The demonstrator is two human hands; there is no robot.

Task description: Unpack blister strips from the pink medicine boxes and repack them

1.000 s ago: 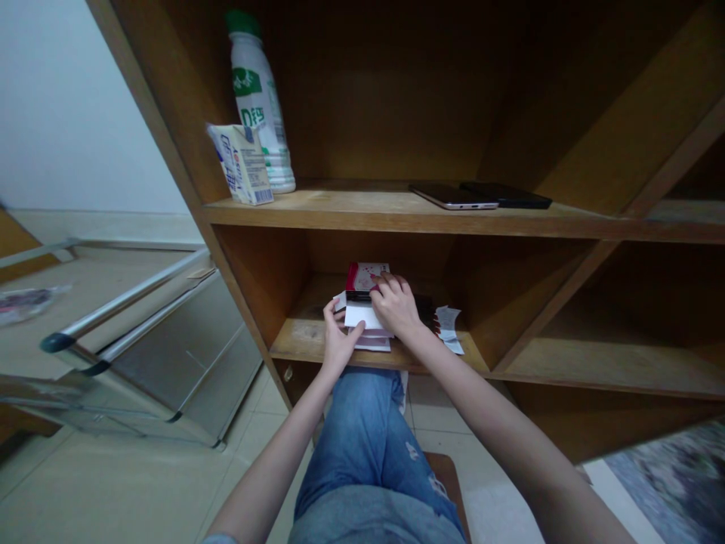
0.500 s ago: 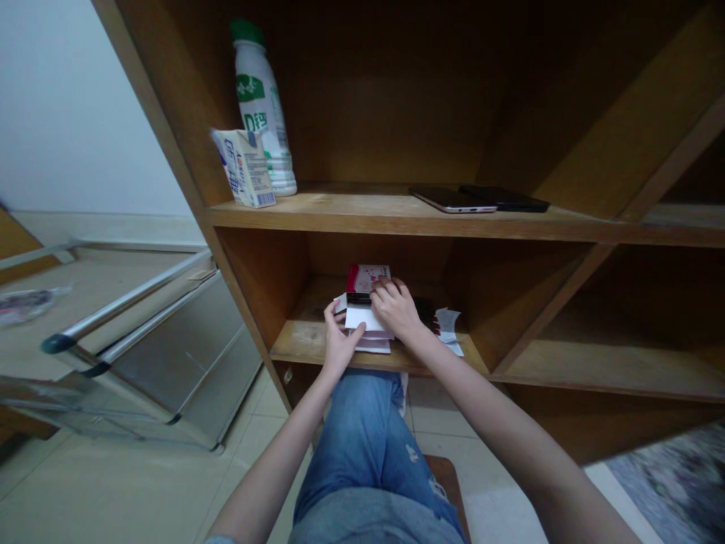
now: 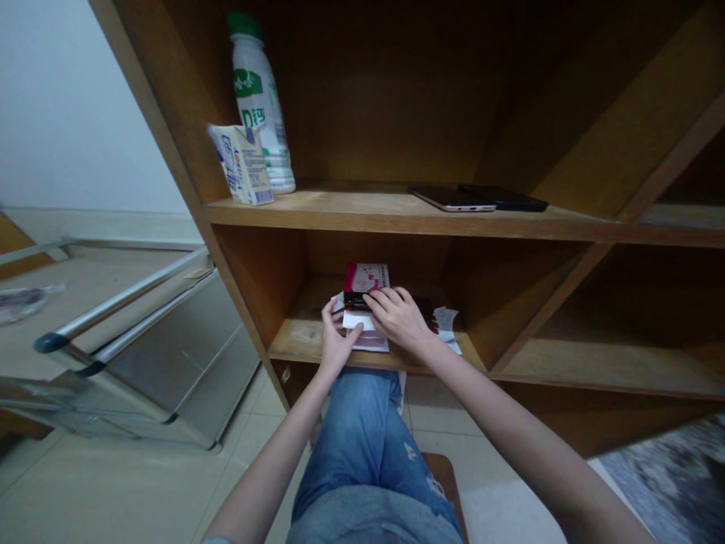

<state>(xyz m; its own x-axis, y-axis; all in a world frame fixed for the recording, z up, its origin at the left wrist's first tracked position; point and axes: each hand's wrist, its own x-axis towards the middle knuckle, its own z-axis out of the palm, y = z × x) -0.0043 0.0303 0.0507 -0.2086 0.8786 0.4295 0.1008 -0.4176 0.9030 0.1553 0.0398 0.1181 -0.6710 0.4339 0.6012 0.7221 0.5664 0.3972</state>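
At the far left, a crumpled plastic packet (image 3: 23, 302) lies on the tiled floor (image 3: 113, 483), and a folded stainless-steel rack (image 3: 170, 355) stands beside the wooden shelving. Higher up, on the upper shelf (image 3: 362, 211), a printed drink carton (image 3: 241, 165) leans against a green-capped white bottle (image 3: 254, 98). Down on the lower shelf (image 3: 300, 344), the left hand (image 3: 338, 340) pinches the left edge of a white card (image 3: 354, 321), with the thumb on top and the fingers tucked behind. The card sits in a small pile near the front of the shelf, between the two hands, with pink sheets (image 3: 371, 344) under it and a red-and-pink box (image 3: 365, 279) on top. The right hand (image 3: 399, 317) has just slid from over the box to its right edge, so more of the box's face now shows. Its fingers curve against the box, though in this dim light I cannot tell whether they grip it or only rest there. Just past that hand, a dark object (image 3: 424, 306), hard to make out, lies beside a curled paper slip (image 3: 447, 329). Further right on the upper shelf, a silver phone (image 3: 450, 199) lies against a black phone (image 3: 504, 198).
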